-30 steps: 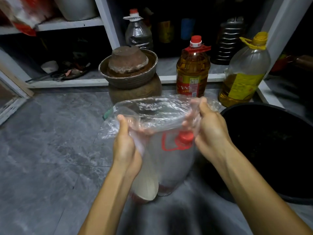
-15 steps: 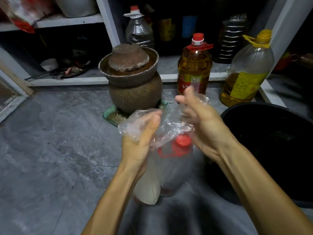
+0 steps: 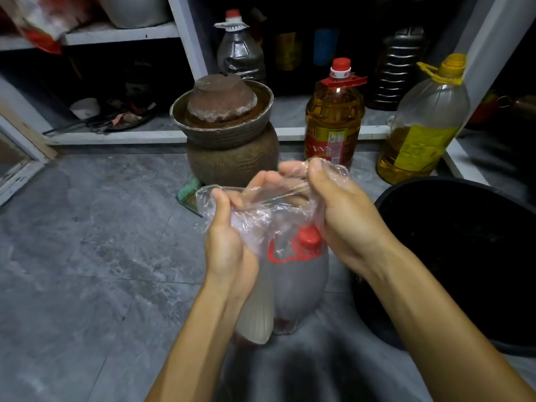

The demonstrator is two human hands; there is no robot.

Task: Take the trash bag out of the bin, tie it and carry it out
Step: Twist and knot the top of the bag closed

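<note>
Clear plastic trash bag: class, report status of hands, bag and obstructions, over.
Left hand and right hand both gripping clear plastic trash bag at its neck. Bag out of black round bin, not knotted. Nothing blocking.

Both hands are bunched on the top of a clear trash bag [image 3: 255,219]: left hand [image 3: 229,242] gripping one side, right hand [image 3: 345,216] pinching the other, plastic stretched between. Inside sits a red-capped bottle [image 3: 301,274]. Black bin [image 3: 464,256] just to the right, brown clay jar [image 3: 229,134] behind on the grey floor [image 3: 87,256].
</note>
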